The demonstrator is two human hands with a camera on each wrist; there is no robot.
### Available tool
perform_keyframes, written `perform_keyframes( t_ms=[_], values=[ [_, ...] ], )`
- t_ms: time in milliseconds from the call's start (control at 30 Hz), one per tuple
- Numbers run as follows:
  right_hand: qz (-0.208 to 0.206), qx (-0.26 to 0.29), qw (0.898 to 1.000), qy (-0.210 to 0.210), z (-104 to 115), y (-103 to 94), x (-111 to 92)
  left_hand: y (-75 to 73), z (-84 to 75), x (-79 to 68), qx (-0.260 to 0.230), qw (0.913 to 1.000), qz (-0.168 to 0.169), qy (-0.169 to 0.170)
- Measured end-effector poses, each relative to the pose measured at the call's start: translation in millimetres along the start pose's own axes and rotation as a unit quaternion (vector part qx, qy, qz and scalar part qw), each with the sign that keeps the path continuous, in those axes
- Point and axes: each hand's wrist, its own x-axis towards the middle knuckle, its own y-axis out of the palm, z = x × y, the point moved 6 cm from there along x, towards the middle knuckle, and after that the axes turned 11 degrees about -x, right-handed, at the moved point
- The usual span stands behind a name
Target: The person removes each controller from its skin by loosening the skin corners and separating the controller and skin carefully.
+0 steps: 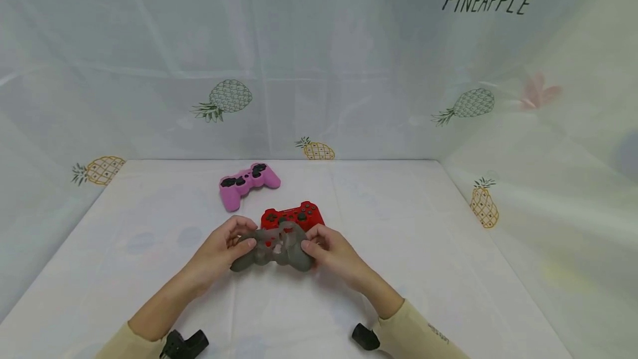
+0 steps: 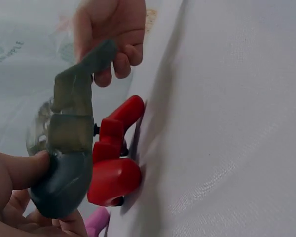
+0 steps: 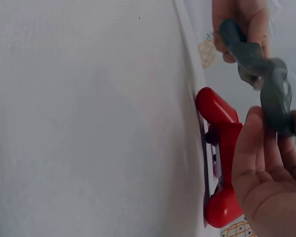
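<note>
Both hands hold a grey, soft-looking game controller cover (image 1: 296, 252) by its two grips. Through its openings, red shows from behind. My left hand (image 1: 217, 252) pinches the left grip, thumb on top and fingers beneath. The right hand (image 1: 340, 255) pinches the other grip the same way. Just beyond the cover, a red game controller (image 1: 310, 214) lies on the table, partly hidden by it. In the left wrist view the cover (image 2: 69, 173) is apart from the red controller (image 2: 116, 177), above it.
A pink game controller (image 1: 249, 184) with black button areas lies farther back, to the left. The table (image 1: 408, 248) has a white cloth. Pineapple-printed curtains (image 1: 339, 60) hang behind and at the sides. Black wrist straps or mounts (image 1: 366, 337) sit at the sleeves.
</note>
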Motion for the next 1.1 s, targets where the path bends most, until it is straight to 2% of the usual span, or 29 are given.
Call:
perform_keyframes(
  t_ms=[167, 367, 500, 633, 733, 833, 900, 1000, 1100],
  values=[
    [-0.043, 0.008, 0.999, 0.008, -2, -4.8, 1, -3.8, 2.2, 1.3, -0.017, 0.9994, -0.025, -0.014],
    [-0.048, 0.012, 0.999, 0.015, -5, -4.7, 1, -2.0, 2.5, 1.8, -0.029, 0.9992, -0.024, -0.016],
    [-0.077, 0.027, 0.997, 0.012, -3, -7.8, 1, -5.7, -1.5, 0.0, -0.017, 0.9972, -0.072, 0.012],
    [-0.089, 0.037, 0.995, 0.002, 1, -8.2, 2, -7.6, -5.7, -2.8, 0.051, 0.9919, -0.107, 0.045],
    [-0.074, 0.04, 0.996, -0.002, 4, -4.1, 1, -6.4, -3.0, -4.1, 0.101, 0.9898, -0.099, 0.018],
    [-0.065, 0.042, 0.997, -0.003, 3, -0.7, 0, -4.6, 4.6, -4.1, 0.085, 0.9937, -0.066, -0.031],
    [-0.065, 0.045, 0.997, 0.0, 2, -0.2, 0, -3.1, 8.4, -4.4, 0.061, 0.996, -0.044, -0.048],
    [-0.07, 0.05, 0.996, 0.004, -1, -1.4, -1, -2.4, 8.9, -4.5, 0.035, 0.9983, -0.031, -0.035],
    [-0.076, 0.058, 0.995, 0.007, -2, -3.3, -1, -4.5, 5.3, -3.5, 0.025, 0.9986, -0.046, 0.002]
  ],
)
